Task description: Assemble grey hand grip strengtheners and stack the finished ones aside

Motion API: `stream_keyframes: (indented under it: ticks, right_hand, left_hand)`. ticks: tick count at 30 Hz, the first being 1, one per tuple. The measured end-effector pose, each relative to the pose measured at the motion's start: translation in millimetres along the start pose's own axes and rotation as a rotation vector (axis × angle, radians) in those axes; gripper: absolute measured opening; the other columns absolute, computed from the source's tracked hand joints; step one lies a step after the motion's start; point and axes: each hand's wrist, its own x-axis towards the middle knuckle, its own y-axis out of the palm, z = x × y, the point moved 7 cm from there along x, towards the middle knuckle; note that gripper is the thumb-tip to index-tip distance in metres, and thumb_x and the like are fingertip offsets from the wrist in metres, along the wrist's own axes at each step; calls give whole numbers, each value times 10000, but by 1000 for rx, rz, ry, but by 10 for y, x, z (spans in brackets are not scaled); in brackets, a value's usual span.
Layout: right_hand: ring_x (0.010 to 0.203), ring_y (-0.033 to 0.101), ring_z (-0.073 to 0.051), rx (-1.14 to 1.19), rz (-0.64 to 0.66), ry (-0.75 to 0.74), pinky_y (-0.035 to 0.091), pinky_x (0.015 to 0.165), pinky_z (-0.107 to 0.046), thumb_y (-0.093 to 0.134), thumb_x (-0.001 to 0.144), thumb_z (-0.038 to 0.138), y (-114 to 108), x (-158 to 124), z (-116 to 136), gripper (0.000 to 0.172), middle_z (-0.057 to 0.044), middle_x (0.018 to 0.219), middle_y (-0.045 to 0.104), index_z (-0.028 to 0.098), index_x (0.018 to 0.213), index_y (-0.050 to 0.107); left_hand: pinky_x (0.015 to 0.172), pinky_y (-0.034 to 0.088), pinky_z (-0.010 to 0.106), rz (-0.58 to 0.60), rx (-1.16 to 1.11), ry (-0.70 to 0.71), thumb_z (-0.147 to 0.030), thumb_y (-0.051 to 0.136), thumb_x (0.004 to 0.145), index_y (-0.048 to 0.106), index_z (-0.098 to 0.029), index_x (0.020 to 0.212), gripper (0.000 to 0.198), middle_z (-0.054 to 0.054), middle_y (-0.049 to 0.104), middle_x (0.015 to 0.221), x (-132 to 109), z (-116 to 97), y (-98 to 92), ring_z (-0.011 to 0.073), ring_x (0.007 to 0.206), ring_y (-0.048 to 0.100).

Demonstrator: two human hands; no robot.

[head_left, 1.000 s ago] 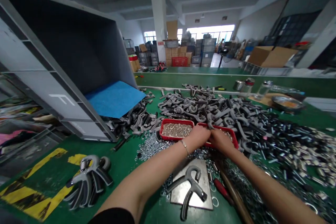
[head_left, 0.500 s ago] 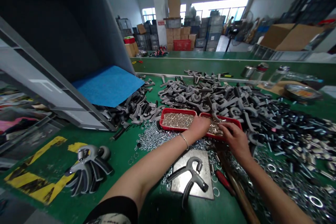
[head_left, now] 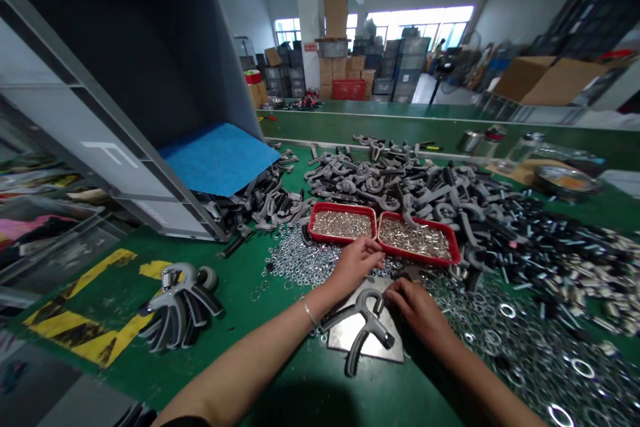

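My left hand hovers over loose small metal rings, just in front of two red trays. Its fingers are curled together, and whatever they pinch is too small to make out. The left red tray and the right red tray hold small shiny metal pins. A grey and black hand grip strengthener with a coil spring lies on a square metal plate. Beside its spring, my right hand has its fingertips pressed together at the plate's right edge; anything between them is hidden.
Several assembled hand grips stand together at left. A large grey crate lies tipped, with a blue sheet inside. Behind the trays is a heap of grey handles. Large metal rings and black parts spread at right.
Both hands have moved back from the red trays towards me. My right hand is now beside the hand grip strengthener, covering the tools there; my left is in front of the trays.
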Motion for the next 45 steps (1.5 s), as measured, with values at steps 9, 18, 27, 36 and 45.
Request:
stream_keyframes:
  ticks: [9,18,27,36,45]
  right_hand:
    - [878,615,-284,-398,97,-174,444,782,-374,484,920,145,56,21,275,164,-138,882,689,186,812,600]
    - [832,677,-254,-549,169,-209,473,685,-309,611,894,277,-60,186,254,70,-84,861,720,213,874,593]
    - [646,664,-272,-503,71,318,365,508,-303,535,884,491,-379,-406,-599,298,-109,759,690,223,754,537]
    - [778,642,-228,-324,-24,208,466,674,-316,394,927,406,-402,-378,-615,195,-90,877,655,228,902,470]
    - [736,666,-246,-22,23,192,501,670,-346,378,965,475,-496,-786,-401,257,-64,869,690,257,1043,489]
  left_hand:
    - [718,506,300,-137,-249,-364,-391,624,842,607,-163,853,230,4,668,706,-1028,546,-487,174,707,656]
    - [841,424,323,-50,290,-42,-210,633,875,602,-179,765,118,14,607,836,-949,180,-74,191,886,564]
    - [856,427,348,31,534,39,-238,591,931,604,-169,806,144,37,624,863,-941,69,-16,209,897,569]
    - [844,449,402,371,929,458,-114,425,961,667,-114,955,242,119,656,932,-998,-126,367,269,906,590]
    - [1074,379,519,199,682,109,-318,617,893,446,-234,1406,547,129,478,1425,-1374,-100,129,328,1268,460]
